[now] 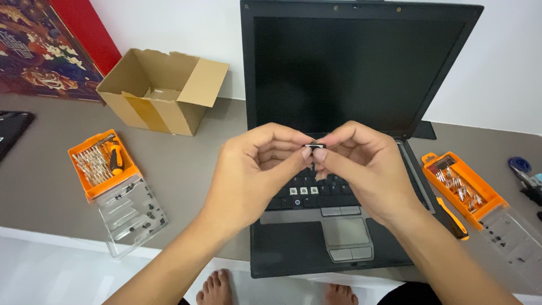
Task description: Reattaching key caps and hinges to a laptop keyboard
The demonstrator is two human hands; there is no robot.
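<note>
Left hand (257, 169) and right hand (361, 166) pinched on small black plastic keycap (315, 146) above open dark laptop (339, 186). Keycap judged light, brittle; best held by edges.

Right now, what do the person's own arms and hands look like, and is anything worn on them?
Both arms are bare from the frame's lower edge up to the wrists: no sleeves in view. The left hand and the right hand carry no gloves, and no rings, watch, bracelet or strap show. No markings or bandages are visible. Fingernails are short and unpainted.
</note>
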